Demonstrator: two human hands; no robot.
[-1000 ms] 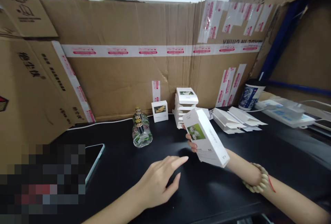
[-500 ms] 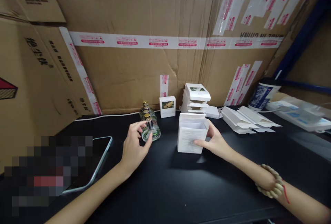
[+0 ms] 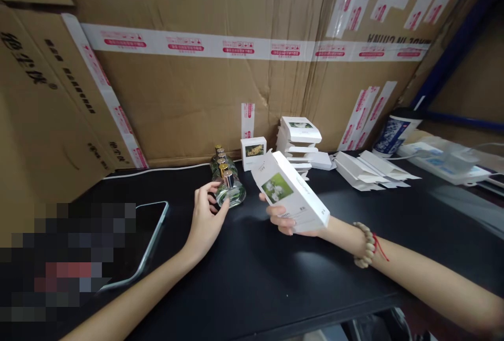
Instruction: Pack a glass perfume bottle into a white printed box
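My left hand (image 3: 205,215) curls round the nearest glass bottle (image 3: 231,192) with a metal cap, at the front of a short row of bottles (image 3: 219,161) on the black table (image 3: 275,283). My right hand (image 3: 286,220) holds a white carton (image 3: 291,191) with a green picture on its face, lifted off the table and tilted, its open end pointing up and left toward the bottles. A bead bracelet (image 3: 364,246) is on my right wrist.
A small white box (image 3: 253,152) and a stack of folded cartons (image 3: 299,141) stand against the cardboard wall (image 3: 197,94). Flat cartons (image 3: 370,170) lie to the right, with a paper cup (image 3: 396,134) beyond them. A tablet (image 3: 142,236) lies at the left.
My right hand has lifted the carton off the table and tilted it toward the bottles. My left hand, which reached the front bottle half a second ago, stays on it.
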